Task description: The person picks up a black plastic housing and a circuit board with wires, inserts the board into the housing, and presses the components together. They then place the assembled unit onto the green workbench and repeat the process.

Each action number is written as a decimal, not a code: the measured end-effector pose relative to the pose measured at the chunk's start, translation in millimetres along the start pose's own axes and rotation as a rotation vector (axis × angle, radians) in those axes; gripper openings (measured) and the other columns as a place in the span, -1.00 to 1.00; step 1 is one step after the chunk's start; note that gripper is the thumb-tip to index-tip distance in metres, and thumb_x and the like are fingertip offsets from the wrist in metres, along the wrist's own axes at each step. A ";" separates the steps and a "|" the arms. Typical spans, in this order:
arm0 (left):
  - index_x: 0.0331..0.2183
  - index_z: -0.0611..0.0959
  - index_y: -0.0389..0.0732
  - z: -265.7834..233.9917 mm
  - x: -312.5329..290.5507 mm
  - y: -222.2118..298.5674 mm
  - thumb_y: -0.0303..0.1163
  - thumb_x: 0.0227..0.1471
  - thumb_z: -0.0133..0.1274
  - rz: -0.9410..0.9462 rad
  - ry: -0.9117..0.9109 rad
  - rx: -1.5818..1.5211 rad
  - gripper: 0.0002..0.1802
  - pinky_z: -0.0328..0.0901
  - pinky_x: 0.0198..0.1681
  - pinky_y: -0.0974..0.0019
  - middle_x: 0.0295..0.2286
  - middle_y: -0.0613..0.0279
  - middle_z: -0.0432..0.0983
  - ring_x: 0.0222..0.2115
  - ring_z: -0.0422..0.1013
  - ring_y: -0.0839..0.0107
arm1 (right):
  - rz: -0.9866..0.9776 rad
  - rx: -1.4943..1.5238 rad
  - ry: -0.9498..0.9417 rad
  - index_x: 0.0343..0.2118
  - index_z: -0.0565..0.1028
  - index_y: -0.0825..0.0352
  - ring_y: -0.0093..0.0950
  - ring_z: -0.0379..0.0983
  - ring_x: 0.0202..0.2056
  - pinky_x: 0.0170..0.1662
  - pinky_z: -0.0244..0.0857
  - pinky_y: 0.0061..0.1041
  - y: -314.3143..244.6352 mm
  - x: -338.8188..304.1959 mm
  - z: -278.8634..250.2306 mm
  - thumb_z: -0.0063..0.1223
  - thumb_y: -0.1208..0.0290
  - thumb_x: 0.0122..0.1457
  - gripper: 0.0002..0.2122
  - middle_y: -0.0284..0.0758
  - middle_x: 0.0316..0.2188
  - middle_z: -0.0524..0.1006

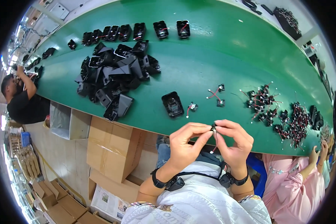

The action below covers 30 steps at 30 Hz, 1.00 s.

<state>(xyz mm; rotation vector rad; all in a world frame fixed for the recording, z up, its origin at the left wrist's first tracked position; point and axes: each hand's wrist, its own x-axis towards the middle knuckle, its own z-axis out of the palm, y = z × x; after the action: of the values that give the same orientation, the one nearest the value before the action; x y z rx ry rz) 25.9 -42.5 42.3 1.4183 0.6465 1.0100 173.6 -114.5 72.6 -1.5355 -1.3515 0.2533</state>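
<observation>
Over the near edge of the green table, my left hand (189,141) and my right hand (233,141) meet, fingertips pinched together on a small black electronic part (213,127) with a short wire and white plug hanging from it. The fingers cover most of the part. A similar small circuit board with a red wire (193,107) lies just beyond my left hand. Left of that, an open black plastic housing (172,105) rests on the tabletop. Two more wired boards (220,102) lie farther out, beyond my hands.
A heap of black housings (115,74) covers the table's left middle. Several housings with wires (139,31) stand in a row behind it. Piles of wired parts (297,123) spread on the right. A cardboard box (109,147) stands below the edge. People sit at both sides.
</observation>
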 end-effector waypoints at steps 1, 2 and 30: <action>-0.21 0.70 -0.41 -2.1 -0.7 3.4 -0.71 0.05 0.25 -0.011 -0.005 0.026 -0.80 0.53 -0.12 0.35 -0.25 0.04 0.66 -0.23 0.60 0.39 | 0.019 0.009 0.022 -0.29 0.66 0.42 -0.34 0.67 -0.21 -0.11 0.53 -0.45 -1.7 1.8 0.8 0.35 0.72 -0.04 -0.79 -0.14 -0.22 0.69; -0.22 0.70 -0.40 -3.3 -2.8 5.2 -0.67 0.02 0.30 -0.026 -0.017 0.047 -0.78 0.52 -0.11 0.30 -0.26 0.05 0.66 -0.23 0.60 0.35 | 0.044 0.013 0.048 -0.30 0.67 0.40 -0.34 0.68 -0.22 -0.13 0.54 -0.47 -3.1 0.8 1.5 0.36 0.72 -0.03 -0.80 -0.16 -0.22 0.70; 0.06 0.61 -0.25 -83.0 35.4 21.6 -0.17 -0.43 0.56 0.371 -0.112 0.685 -0.07 0.40 -0.03 0.10 -0.10 0.07 0.58 -0.11 0.51 0.08 | -0.331 0.028 -0.256 -0.37 0.70 0.22 -0.30 0.52 -0.23 -0.17 0.44 -0.33 -13.0 43.7 26.5 0.45 0.59 -0.23 -0.72 -0.38 -0.26 0.59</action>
<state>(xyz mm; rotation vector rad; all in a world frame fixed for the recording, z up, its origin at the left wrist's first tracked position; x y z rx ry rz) -33.5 25.9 62.4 2.2424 0.6936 1.0270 161.9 -66.2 90.2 -1.2612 -1.7711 0.2653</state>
